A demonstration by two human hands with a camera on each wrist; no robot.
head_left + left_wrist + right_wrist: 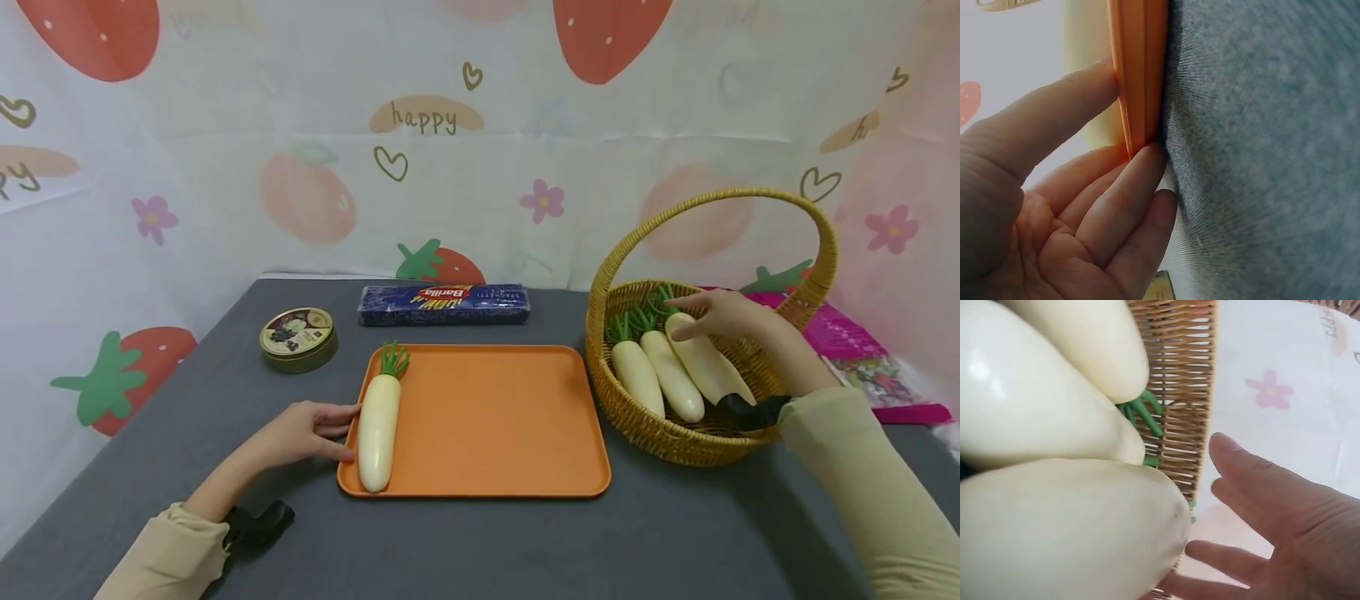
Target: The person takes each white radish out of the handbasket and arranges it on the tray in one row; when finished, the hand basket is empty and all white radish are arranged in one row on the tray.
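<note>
My left hand [303, 431] holds the left rim of the orange tray [495, 417], thumb tip over the edge and other fingertips against its side. In the left wrist view the fingers [1119, 206] meet the tray's rim [1138, 69]. On the tray's left side lies a white radish [378, 433] with a green top. My right hand [723, 317] reaches over the wicker basket [675, 446], fingers spread around the leafy end of the rightmost of three white radishes [708, 358]. In the right wrist view its fingertips are right beside that radish [1072, 531].
Behind the tray lies a blue spaghetti pack [444, 305]. A round tin [298, 340] stands at the back left. The basket's tall handle [720, 196] arches above its contents. A pink bag [877, 367] lies right of the basket, and a printed curtain [450, 200] hangs behind the grey table.
</note>
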